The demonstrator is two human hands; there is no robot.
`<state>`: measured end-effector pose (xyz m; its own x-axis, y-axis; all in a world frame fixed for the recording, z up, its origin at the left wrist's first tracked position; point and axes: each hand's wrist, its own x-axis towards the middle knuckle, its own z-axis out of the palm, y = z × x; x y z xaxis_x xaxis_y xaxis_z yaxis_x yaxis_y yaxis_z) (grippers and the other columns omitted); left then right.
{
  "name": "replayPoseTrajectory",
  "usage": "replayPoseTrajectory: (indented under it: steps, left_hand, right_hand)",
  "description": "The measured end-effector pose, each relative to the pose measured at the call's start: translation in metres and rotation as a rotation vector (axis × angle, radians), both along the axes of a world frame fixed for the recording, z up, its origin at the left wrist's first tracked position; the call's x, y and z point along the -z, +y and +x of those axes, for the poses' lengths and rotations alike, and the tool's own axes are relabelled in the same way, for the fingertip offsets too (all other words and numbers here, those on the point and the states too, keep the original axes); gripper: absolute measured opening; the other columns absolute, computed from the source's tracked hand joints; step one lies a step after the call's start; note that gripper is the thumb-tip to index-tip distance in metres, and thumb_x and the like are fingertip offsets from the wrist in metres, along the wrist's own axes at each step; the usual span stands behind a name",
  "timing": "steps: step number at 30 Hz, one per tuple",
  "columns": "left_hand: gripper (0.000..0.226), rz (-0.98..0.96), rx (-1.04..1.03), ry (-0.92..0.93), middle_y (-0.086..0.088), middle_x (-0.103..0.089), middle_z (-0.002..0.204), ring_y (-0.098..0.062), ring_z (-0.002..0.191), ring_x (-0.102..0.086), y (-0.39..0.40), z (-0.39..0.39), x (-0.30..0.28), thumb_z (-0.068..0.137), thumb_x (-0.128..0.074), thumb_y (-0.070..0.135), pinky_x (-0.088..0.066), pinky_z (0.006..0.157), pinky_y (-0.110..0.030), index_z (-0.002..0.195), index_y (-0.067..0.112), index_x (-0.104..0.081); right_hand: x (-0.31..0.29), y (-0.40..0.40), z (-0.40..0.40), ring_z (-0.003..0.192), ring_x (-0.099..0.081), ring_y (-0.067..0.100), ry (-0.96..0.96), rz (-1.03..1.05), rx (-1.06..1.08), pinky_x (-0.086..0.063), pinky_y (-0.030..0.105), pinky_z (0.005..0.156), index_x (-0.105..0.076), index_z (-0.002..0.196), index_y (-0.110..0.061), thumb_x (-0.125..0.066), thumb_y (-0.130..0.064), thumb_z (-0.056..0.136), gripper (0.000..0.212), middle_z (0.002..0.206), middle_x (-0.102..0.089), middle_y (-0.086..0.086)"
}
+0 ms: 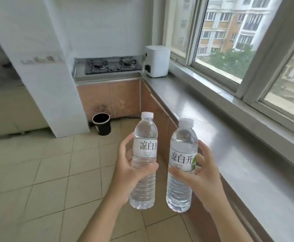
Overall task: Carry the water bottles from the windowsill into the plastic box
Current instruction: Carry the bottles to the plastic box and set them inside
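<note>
A bottle in each hand beside the kitchen window.

I stand on a pale tiled floor (47, 163), the long grey windowsill (230, 137) running along my right toward a stove (113, 65) and a white appliance (156, 61) at the far end. My left hand (125, 175) wraps its fingers round the left bottle (143, 161); my right hand (205, 173) grips the right bottle (182, 165). Both bottles stand upright in the air, caps up, close together but apart, clear of the sill.

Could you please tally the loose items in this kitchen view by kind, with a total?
Water bottles: 2, left one and right one, each held in the hands
White appliance: 1
Black bin: 1
Total: 4
</note>
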<state>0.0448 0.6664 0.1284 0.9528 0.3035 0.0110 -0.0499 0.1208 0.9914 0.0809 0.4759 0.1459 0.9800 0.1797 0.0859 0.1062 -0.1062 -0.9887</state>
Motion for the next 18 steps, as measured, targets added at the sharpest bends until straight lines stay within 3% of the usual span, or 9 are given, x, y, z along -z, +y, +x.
replayPoseTrajectory:
  steps: [4, 9, 13, 16, 18]
  left_hand:
    - [0.092, 0.001, -0.178, 0.015, -0.002, -0.071, 0.109, -0.026, 0.096, -0.071, 0.091, -0.001, -0.002, 0.049, -0.092, 0.015, -0.055, 0.085, -0.057, 0.120, 0.054, -0.049]
    - [0.091, -0.025, -0.387, 0.000, -0.001, -0.070, 0.112, -0.025, 0.096, -0.071, 0.177, 0.002, 0.007, 0.043, -0.094, 0.026, -0.056, 0.083, -0.056, 0.117, 0.056, -0.050]
    - [0.089, -0.045, -0.543, -0.027, 0.005, -0.064, 0.121, -0.017, 0.099, -0.070, 0.230, 0.019, 0.020, 0.044, -0.093, 0.026, -0.057, 0.083, -0.054, 0.117, 0.054, -0.053]
    - [0.091, -0.035, -0.624, -0.033, 0.005, -0.063, 0.124, -0.015, 0.098, -0.071, 0.269, 0.042, 0.028, 0.044, -0.092, 0.022, -0.059, 0.080, -0.045, 0.121, 0.050, -0.053]
    - [0.091, -0.015, -0.671, -0.037, 0.009, -0.063, 0.123, -0.013, 0.097, -0.071, 0.298, 0.061, 0.032, 0.045, -0.090, 0.019, -0.060, 0.076, -0.039, 0.122, 0.049, -0.053]
  right_hand:
    - [-0.001, 0.098, 0.025, 0.083, -0.071, 0.006, -0.026, 0.003, -0.163, -0.057, 0.024, 0.065, -0.043, 0.121, -0.045, -0.089, -0.007, 0.057, 0.088, 0.100, -0.069, -0.012]
    - [0.001, 0.201, 0.061, 0.085, -0.072, 0.012, -0.031, -0.003, -0.374, -0.059, 0.029, 0.070, -0.046, 0.124, -0.038, -0.088, -0.005, 0.058, 0.086, 0.100, -0.072, -0.011]
    - [0.005, 0.270, 0.099, 0.086, -0.072, 0.014, -0.042, -0.003, -0.523, -0.058, 0.030, 0.071, -0.048, 0.119, -0.043, -0.088, -0.003, 0.058, 0.083, 0.101, -0.072, -0.008]
    - [0.013, 0.322, 0.136, 0.091, -0.071, 0.017, -0.041, 0.017, -0.620, -0.058, 0.037, 0.076, -0.051, 0.118, -0.043, -0.088, 0.001, 0.058, 0.083, 0.106, -0.071, -0.005]
    - [0.019, 0.360, 0.166, 0.094, -0.070, 0.016, -0.033, 0.026, -0.689, -0.056, 0.033, 0.078, -0.052, 0.120, -0.041, -0.088, 0.002, 0.058, 0.084, 0.111, -0.070, -0.003]
